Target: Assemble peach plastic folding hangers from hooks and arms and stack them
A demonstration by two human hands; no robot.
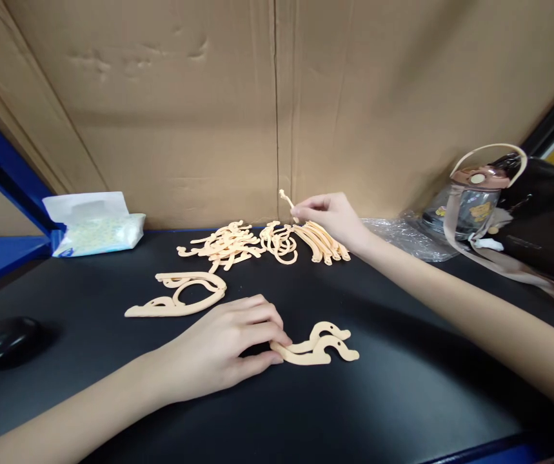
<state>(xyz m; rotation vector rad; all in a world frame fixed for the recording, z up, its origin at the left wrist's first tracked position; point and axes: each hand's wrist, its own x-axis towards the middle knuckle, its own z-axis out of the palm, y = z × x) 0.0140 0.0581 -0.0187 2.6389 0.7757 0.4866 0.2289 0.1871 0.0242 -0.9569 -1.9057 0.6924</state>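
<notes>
My left hand (238, 345) lies low over the black table, thumb and fingers closed on the left end of a pair of cream plastic folding-hanger arms (313, 356). Their hooked, holed ends point right, one behind the other. Farther back, my right hand (332, 216) pinches a slim cream hanger piece (286, 198) that sticks up to the left. Below that hand lies a row of curved hanger arms (322, 243). Left of it are several hook-shaped pieces (279, 243) and a loose heap of hanger parts (231, 243). A folded hanger (175, 309) rests beyond my left hand.
A tissue pack (100, 235) sits at the back left, with a black rounded object (6, 340) nearer. Clear plastic wrap (405, 237), a strapped drinking bottle (477, 200) and a black bag (538, 219) stand at the right. Cardboard (184, 116) walls the back.
</notes>
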